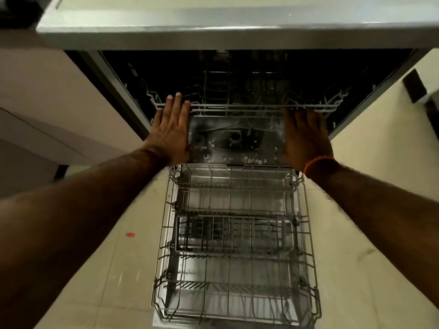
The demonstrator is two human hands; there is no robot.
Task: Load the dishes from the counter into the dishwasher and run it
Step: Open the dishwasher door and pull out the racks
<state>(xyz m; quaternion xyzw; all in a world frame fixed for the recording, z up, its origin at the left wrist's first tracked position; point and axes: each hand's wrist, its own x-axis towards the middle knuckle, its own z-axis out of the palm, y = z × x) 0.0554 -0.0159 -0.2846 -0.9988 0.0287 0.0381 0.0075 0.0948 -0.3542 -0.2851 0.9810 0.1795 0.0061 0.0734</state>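
Nearest me, the lower rack (235, 236) stands pulled all the way out over the open dishwasher door (166, 320), and I see no dishes in it. Past it lies the wet floor of the tub (235, 141). Beyond that, both my hands reach for the front rail of the upper rack (237, 106), which sits mostly inside the dark dishwasher (237, 74). My left hand (171, 129) is flat, fingers straight, their tips on the rail at its left end. My right hand (305, 136) is at the right end, fingers near or under the rail; it is too dark to tell whether they grip it. No dishes show anywhere; the surface (237, 24) overhead shows only its edge. I judge that an uneven tug could jam the upper rack askew on its runners, and leaning in could knock my shins on the lower rack.
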